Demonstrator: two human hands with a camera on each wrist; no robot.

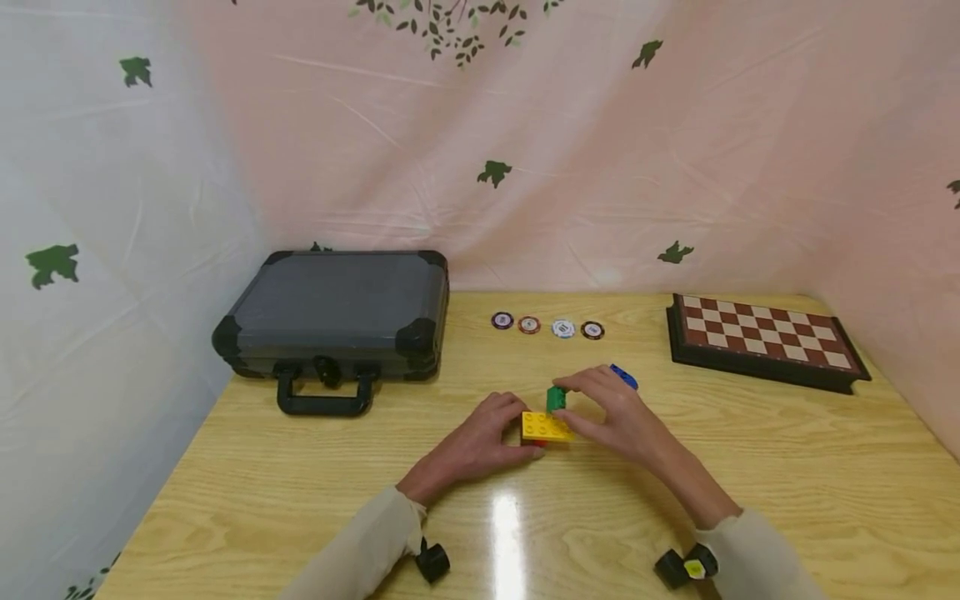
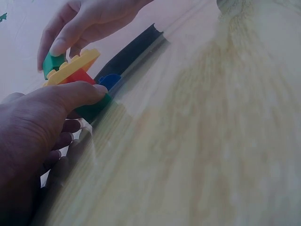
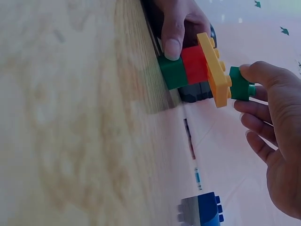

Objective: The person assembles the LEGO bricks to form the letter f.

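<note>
A small stack of toy building bricks stands on the table: a green brick (image 3: 173, 73) at the bottom, a red brick (image 3: 194, 64) above it, and a wide yellow plate (image 1: 536, 427) with studs on top. My left hand (image 1: 480, 437) grips the stack's lower part, its thumb on the green and red bricks. Between thumb and fingertips my right hand (image 1: 618, 417) pinches a second, smaller green brick (image 1: 556, 398), held right at the yellow plate's studs. Just beyond the right hand lies a blue brick (image 1: 624, 377), partly hidden by that hand in the head view.
At the back left lies a dark grey case (image 1: 337, 304) with a black handle (image 1: 325, 407). Several poker chips (image 1: 563, 328) form a row at the back middle. A checkered game board (image 1: 765, 333) sits at the back right. Patterned cloth (image 1: 525, 208) hangs behind the table.
</note>
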